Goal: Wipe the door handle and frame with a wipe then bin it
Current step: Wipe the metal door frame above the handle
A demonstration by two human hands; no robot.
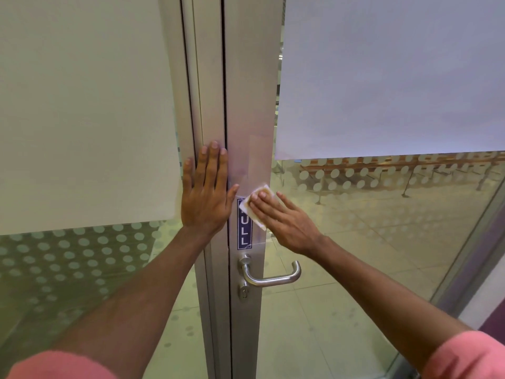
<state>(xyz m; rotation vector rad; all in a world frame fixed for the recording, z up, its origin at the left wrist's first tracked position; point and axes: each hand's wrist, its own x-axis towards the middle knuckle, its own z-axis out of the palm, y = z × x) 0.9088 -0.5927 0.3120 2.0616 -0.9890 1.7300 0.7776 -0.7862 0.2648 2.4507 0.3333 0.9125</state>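
A silver metal door frame (250, 105) runs up the middle of the view. My right hand (284, 220) presses a white, slightly stained wipe (255, 205) flat against the frame, over the top of a blue "PULL" sticker (244, 233). My left hand (206, 192) lies flat with fingers spread on the fixed frame just left of the door gap, holding nothing. Below the sticker a silver lever handle (270, 277) points right, with a keyhole cylinder (244, 292) under it. Neither hand touches the handle.
Glass panels with a frosted dot pattern flank the frame, with white sheets (382, 72) covering their upper parts. Through the right glass I see a tiled floor and wooden benches (396, 165) on metal legs. No bin is in view.
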